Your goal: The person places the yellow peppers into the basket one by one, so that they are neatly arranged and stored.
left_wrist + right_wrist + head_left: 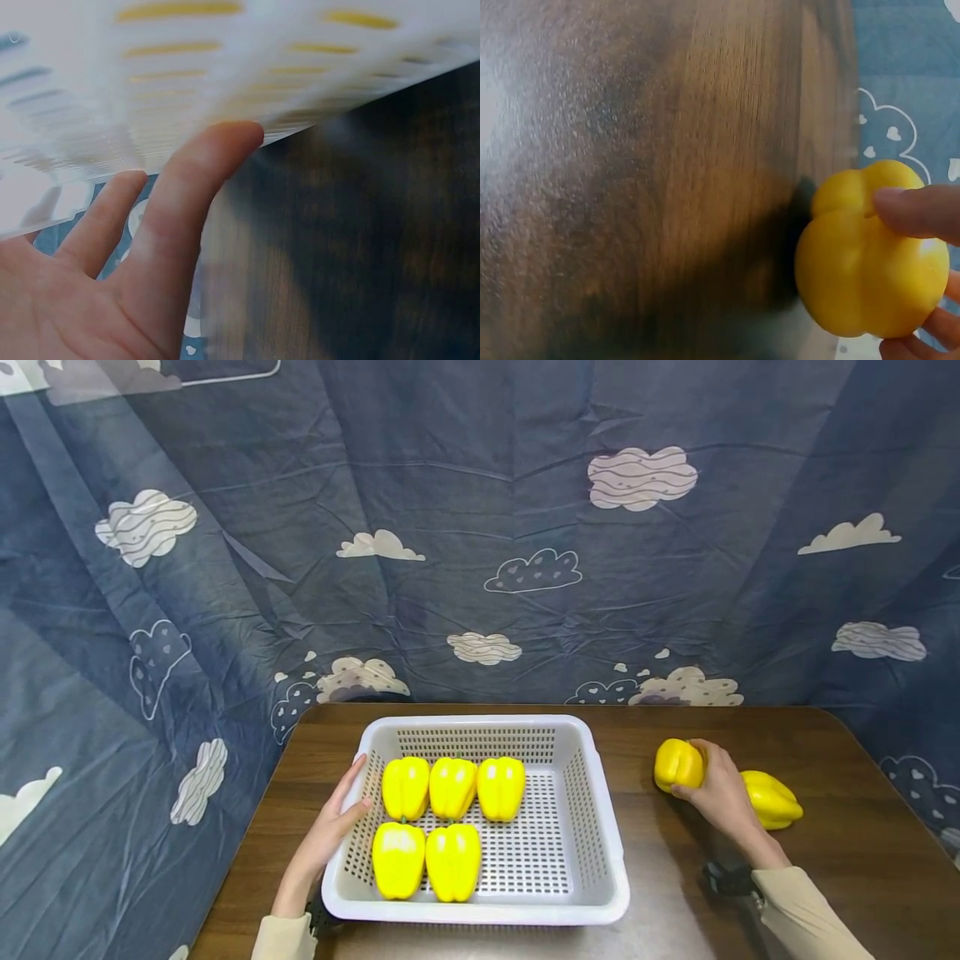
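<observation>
Between the thumb and fingers of my right hand (720,789) is a yellow bell pepper (678,766), gripped from its right side. In the right wrist view the thumb presses on the lobed end of this pepper (870,262), with fingertips curled below it. Another yellow bell pepper (770,800) lies just right of that hand, partly hidden by it. My left hand (330,831) rests against the left side of a white perforated plastic basket (615,877), its fingers fairly straight. The left wrist view shows its thumb (195,180) at the slotted wall.
Inside the basket, several yellow bell peppers stand in two rows on the left, such as the front-left pepper (398,860). The basket sits on a brown wooden table (645,835). A dark blue cloud-patterned cloth (525,635) hangs behind the table and along its left.
</observation>
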A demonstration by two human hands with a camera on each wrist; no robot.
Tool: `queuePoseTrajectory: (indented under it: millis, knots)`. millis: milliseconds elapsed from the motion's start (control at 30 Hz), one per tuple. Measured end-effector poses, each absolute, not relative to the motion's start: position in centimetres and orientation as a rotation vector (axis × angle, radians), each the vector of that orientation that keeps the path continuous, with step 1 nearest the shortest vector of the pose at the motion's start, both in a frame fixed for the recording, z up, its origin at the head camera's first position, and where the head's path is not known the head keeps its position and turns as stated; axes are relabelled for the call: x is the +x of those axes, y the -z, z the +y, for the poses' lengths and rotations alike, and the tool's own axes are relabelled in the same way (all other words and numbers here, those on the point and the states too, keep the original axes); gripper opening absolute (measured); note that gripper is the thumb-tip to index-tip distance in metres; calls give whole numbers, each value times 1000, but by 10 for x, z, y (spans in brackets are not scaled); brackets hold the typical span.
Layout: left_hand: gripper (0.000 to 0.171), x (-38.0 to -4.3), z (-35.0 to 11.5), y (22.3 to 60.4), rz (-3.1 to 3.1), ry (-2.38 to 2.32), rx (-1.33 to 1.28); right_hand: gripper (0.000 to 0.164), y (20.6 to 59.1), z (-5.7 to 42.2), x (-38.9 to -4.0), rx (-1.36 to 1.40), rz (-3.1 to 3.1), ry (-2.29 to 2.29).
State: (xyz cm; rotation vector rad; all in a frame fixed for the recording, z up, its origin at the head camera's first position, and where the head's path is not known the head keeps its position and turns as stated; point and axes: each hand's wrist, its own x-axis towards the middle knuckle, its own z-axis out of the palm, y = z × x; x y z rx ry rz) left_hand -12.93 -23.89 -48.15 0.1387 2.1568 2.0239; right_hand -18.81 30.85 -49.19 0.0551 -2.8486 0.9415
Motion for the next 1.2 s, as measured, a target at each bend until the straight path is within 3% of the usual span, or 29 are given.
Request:
queuePoseTrajectory:
  millis: [1200]
  knots:
    - [64,-129,-238,481,2171,-2017,131,82,443,275,-155,54,-2777,-1138]
